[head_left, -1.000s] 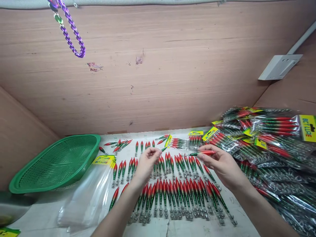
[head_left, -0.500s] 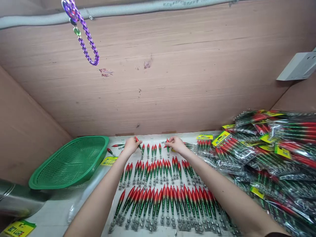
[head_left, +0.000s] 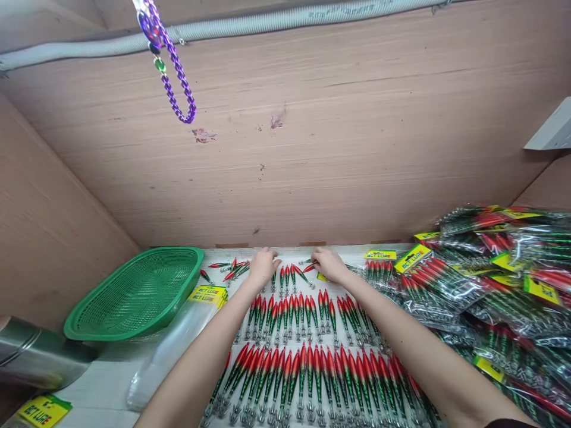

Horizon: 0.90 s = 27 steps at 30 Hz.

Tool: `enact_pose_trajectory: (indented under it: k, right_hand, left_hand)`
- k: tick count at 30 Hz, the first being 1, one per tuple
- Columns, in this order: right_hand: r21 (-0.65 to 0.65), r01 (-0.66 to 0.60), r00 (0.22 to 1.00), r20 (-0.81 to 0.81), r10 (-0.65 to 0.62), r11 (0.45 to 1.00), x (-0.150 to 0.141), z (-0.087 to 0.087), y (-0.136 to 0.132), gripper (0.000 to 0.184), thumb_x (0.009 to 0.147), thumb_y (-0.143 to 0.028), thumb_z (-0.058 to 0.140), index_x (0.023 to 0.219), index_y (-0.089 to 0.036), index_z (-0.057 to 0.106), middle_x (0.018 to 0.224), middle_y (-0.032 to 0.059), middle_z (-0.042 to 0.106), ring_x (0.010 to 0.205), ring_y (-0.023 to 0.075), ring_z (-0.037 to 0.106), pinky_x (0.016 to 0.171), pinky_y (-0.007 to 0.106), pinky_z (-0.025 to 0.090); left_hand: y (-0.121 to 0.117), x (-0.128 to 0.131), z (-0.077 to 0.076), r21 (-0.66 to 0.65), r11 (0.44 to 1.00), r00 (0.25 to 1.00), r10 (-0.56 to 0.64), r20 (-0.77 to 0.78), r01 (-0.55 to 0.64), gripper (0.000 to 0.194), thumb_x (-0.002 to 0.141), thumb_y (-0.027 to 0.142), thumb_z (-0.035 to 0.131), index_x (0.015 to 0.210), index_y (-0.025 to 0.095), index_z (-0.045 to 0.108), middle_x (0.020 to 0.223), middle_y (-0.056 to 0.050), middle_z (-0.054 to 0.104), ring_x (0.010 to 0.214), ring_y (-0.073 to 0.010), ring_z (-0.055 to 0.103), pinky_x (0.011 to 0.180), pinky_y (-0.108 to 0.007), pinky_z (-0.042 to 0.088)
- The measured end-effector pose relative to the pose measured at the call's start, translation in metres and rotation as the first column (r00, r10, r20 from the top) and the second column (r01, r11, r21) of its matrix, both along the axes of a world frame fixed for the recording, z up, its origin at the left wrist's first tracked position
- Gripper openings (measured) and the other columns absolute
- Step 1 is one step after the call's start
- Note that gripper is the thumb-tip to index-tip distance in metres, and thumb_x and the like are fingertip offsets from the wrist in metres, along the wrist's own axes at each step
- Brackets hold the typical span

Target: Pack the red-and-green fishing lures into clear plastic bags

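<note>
Red-and-green squid jigs (head_left: 308, 368) with crowns of metal hooks lie in rows on the white table, red tips pointing away from me. At the far, short row, my left hand (head_left: 264, 263) has its fingers curled down over a squid jig (head_left: 273, 282) whose upper end they hide. To its right, my right hand (head_left: 329, 264) is closed at a slanted squid jig (head_left: 308, 268) by its fingertips. Between the hands a few jigs stand side by side, one tilted. Left of my left hand, several loose jigs (head_left: 235, 270) lie crosswise in a small pile.
At left are a green plastic basket (head_left: 134, 291), a metal canister (head_left: 42, 353) and clear bags with yellow header cards (head_left: 207, 294). Bagged jigs (head_left: 446, 285) are heaped at right. A wooden wall (head_left: 285, 166) rises behind; a purple chain (head_left: 181, 89) hangs before it.
My left hand has moved right and lowered toward the short row; the jig it held up is no longer raised. More jigs show in the left pile. The camera view has shifted slightly.
</note>
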State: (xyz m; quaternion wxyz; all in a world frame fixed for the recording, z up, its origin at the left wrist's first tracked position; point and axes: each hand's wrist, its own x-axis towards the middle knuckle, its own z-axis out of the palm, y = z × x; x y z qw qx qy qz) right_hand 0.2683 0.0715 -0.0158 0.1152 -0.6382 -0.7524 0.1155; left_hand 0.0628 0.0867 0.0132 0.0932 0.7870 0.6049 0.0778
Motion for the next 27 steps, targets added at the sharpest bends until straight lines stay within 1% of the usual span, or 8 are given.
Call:
enact_pose_trajectory:
  k: [4, 8, 13, 18, 20, 22, 25, 27]
  right_hand:
    - [0.073, -0.197, 0.967, 0.181, 0.181, 0.978, 0.002, -0.001, -0.003, 0.029, 0.091, -0.034, 0.054, 0.116, -0.018, 0.056, 0.119, 0.0076, 0.057, 0.1, 0.019, 0.059, 0.085, 0.04, 0.05]
    - [0.102, -0.342, 0.906, 0.301, 0.298, 0.934, 0.004, -0.006, -0.007, 0.029, 0.091, -0.033, 0.054, 0.115, -0.018, 0.056, 0.118, 0.0074, 0.057, 0.1, 0.0188, 0.059, 0.084, 0.04, 0.051]
    - [0.11, -0.438, 0.863, 0.328, 0.383, 0.892, 0.018, -0.014, -0.013, 0.027, 0.091, -0.033, 0.053, 0.114, -0.018, 0.056, 0.117, 0.0072, 0.058, 0.099, 0.0185, 0.059, 0.085, 0.04, 0.05]
    - [0.148, -0.443, 0.889, 0.197, 0.413, 0.884, 0.025, -0.021, -0.016, 0.026, 0.091, -0.033, 0.053, 0.113, -0.018, 0.057, 0.116, 0.007, 0.058, 0.097, 0.0178, 0.059, 0.083, 0.039, 0.051]
    - [0.182, -0.411, 0.911, 0.09, 0.401, 0.893, 0.026, -0.022, -0.016, 0.027, 0.091, -0.033, 0.053, 0.113, -0.018, 0.057, 0.115, 0.0069, 0.059, 0.097, 0.0176, 0.06, 0.083, 0.039, 0.051]
    - [0.233, -0.345, 0.929, -0.053, 0.367, 0.909, 0.026, -0.021, -0.014, 0.027, 0.091, -0.034, 0.053, 0.113, -0.018, 0.057, 0.115, 0.0069, 0.059, 0.096, 0.0176, 0.06, 0.083, 0.039, 0.051]
    - [0.315, -0.172, 0.901, -0.334, 0.278, 0.934, 0.026, -0.013, -0.014, 0.027, 0.091, -0.034, 0.053, 0.113, -0.018, 0.057, 0.115, 0.0069, 0.059, 0.096, 0.0178, 0.059, 0.083, 0.039, 0.051]
    - [0.33, -0.041, 0.811, -0.54, 0.224, 0.943, 0.025, -0.002, -0.02, 0.028, 0.091, -0.035, 0.053, 0.113, -0.017, 0.056, 0.113, 0.0066, 0.059, 0.094, 0.0175, 0.06, 0.081, 0.038, 0.051]
  left_hand:
    - [0.008, 0.053, -0.001, -0.015, 0.98, 0.98, -0.197, 0.015, 0.197, 0.03, 0.089, 0.034, 0.052, 0.114, 0.019, 0.057, 0.12, -0.009, 0.057, 0.102, -0.0201, 0.058, 0.086, -0.042, 0.05]
    - [0.023, 0.089, -0.004, -0.087, 0.968, 0.972, -0.234, 0.023, 0.235, 0.03, 0.088, 0.034, 0.054, 0.114, 0.019, 0.056, 0.118, -0.008, 0.058, 0.1, -0.0198, 0.059, 0.084, -0.04, 0.051]
    - [0.027, 0.103, -0.009, -0.152, 0.965, 0.972, -0.196, 0.129, 0.214, 0.032, 0.087, 0.034, 0.055, 0.116, 0.019, 0.055, 0.118, -0.009, 0.057, 0.101, -0.0205, 0.058, 0.084, -0.041, 0.051]
    - [0.02, 0.098, -0.007, -0.156, 0.971, 0.915, -0.105, 0.389, 0.178, 0.03, 0.087, 0.033, 0.055, 0.115, 0.02, 0.056, 0.12, -0.008, 0.057, 0.102, -0.0205, 0.058, 0.086, -0.041, 0.05]
    - [0.014, 0.09, -0.003, -0.146, 0.977, 0.843, -0.052, 0.536, 0.153, 0.03, 0.088, 0.033, 0.054, 0.114, 0.02, 0.057, 0.121, -0.009, 0.056, 0.103, -0.0205, 0.057, 0.087, -0.042, 0.049]
    - [0.006, 0.078, 0.002, -0.155, 0.98, 0.728, 0.016, 0.685, 0.124, 0.031, 0.088, 0.033, 0.054, 0.114, 0.019, 0.056, 0.121, -0.009, 0.056, 0.103, -0.0208, 0.057, 0.087, -0.043, 0.049]
    - [-0.015, 0.057, 0.012, -0.207, 0.97, 0.48, 0.122, 0.869, 0.128, 0.032, 0.088, 0.035, 0.054, 0.113, 0.016, 0.056, 0.114, -0.009, 0.059, 0.097, -0.02, 0.059, 0.082, -0.042, 0.051]
    - [-0.035, 0.043, 0.02, -0.245, 0.952, 0.297, 0.184, 0.937, 0.183, 0.03, 0.087, 0.035, 0.055, 0.108, 0.014, 0.058, 0.107, -0.008, 0.063, 0.09, -0.0172, 0.061, 0.08, -0.037, 0.051]
